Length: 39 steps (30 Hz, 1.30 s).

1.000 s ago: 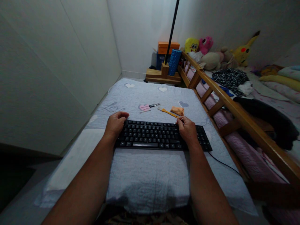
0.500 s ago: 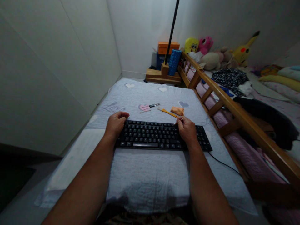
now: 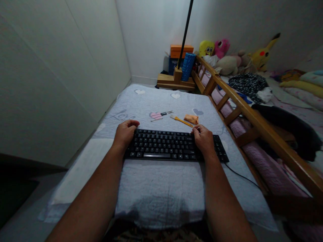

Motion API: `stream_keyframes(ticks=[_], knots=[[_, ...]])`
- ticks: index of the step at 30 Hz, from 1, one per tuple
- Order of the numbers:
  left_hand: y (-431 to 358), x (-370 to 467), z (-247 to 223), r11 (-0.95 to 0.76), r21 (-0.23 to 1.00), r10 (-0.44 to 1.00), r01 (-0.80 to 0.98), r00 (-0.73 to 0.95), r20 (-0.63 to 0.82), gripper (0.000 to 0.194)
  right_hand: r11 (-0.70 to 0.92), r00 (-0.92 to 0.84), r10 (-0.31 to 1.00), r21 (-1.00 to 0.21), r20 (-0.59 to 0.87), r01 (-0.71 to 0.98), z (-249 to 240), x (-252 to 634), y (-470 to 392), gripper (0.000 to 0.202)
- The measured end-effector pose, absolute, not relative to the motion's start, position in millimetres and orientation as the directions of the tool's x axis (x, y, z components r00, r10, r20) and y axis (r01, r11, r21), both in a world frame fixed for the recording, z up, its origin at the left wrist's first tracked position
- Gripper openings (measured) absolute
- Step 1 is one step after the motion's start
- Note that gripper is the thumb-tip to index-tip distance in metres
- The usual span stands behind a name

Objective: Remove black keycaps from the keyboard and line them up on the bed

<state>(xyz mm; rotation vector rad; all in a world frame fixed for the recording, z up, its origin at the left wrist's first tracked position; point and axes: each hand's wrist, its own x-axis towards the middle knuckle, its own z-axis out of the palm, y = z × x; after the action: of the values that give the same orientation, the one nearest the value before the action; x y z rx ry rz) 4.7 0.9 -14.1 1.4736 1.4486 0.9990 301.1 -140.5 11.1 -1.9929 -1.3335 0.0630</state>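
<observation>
A black keyboard (image 3: 161,144) lies flat on the light blue quilted cover, its keys facing up. At its far left corner, my left hand (image 3: 124,133) is closed, with the fingers curled over the edge. My right hand (image 3: 204,138) is over the keys towards the right end, thumb and forefinger pinching a thin white cotton swab that is mostly hidden by the fingers. Just beyond the keyboard lie a yellow-handled brush (image 3: 183,121), a crumpled orange cloth (image 3: 191,119), a small dark-handled tool with a metal tip (image 3: 166,113) and another thin white swab (image 3: 156,119).
The quilted cover (image 3: 161,188) spreads over the surface under the keyboard. A black cable (image 3: 241,174) runs off to the right. Beside it stands a wooden bed rail (image 3: 239,116), with clothes and soft toys behind. A black pole (image 3: 185,33) rises from a wooden base at the back.
My right hand has shifted slightly to the right along the keyboard's upper rows, taking the swab with it. My left hand has stayed at the left corner.
</observation>
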Motion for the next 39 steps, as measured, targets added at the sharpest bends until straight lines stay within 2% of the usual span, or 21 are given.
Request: stream_keyframes(ticks=[20, 39], knots=[[1.2, 5.7, -14.4, 0.022, 0.940, 0.999, 0.340, 0.016, -0.029, 0.032, -0.183, 0.427, 0.837, -0.560, 0.342, 0.808, 10.3, 297.9, -139.5, 0.020], [-0.7, 6.2, -11.9, 0.008, 0.934, 1.000, 0.357, 0.024, -0.018, 0.031, -0.183, 0.444, 0.832, -0.592, 0.331, 0.785, 12.5, 295.4, -139.9, 0.020]])
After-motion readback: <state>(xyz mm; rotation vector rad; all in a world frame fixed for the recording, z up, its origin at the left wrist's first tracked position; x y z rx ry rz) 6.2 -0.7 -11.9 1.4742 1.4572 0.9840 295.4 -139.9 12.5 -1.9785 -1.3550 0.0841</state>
